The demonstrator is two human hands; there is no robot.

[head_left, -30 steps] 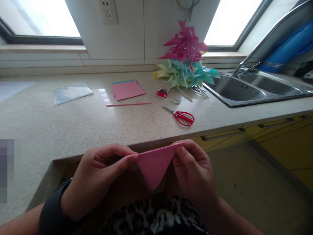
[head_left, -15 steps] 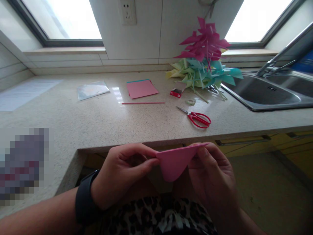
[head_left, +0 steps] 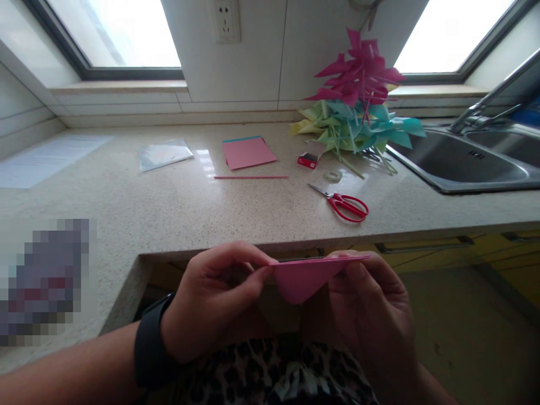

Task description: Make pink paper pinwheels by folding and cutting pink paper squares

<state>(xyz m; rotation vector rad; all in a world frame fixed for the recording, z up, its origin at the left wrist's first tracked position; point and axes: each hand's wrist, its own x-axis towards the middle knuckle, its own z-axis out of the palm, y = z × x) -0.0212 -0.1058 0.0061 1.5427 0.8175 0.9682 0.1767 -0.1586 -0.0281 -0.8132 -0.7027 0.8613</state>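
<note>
— What have we got in our hands?

— A folded pink paper (head_left: pixel 301 278), held in the air just off the counter's (head_left: pixel 177 208) front edge, above our lap. Our left hand (head_left: pixel 211 301) pinches its left corner between thumb and forefinger; our right hand (head_left: pixel 371 304) closes on the right corner the same way. Both hands are narrow, shut on the sheet.

— Why is it tipped so flat?

— We judge that the long top edge is turned toward us so we can sight along it; the point hangs down between our hands. Gripping only the two corners leaves the middle free and uncreased.

— And the dark band on our left wrist?

— A watch or strap (head_left: pixel 149 343); we cannot tell which.

— What lies on the counter?

— Red-handled scissors (head_left: pixel 343 203) near the front, blades pointing left. Behind them a small roll of tape (head_left: pixel 333 176) and a little red box (head_left: pixel 307 161). A pink stick (head_left: pixel 251 177) lies just in front of a stack of pink sheets (head_left: pixel 248 152), with a clear plastic sleeve (head_left: pixel 164 154) further left.

— All within reach, then?

— Seemingly so. The heap of pinwheels (head_left: pixel 358 107), pink above green and teal, sits back against the wall beside the sink (head_left: pixel 472 163), well apart from our hands.
</note>
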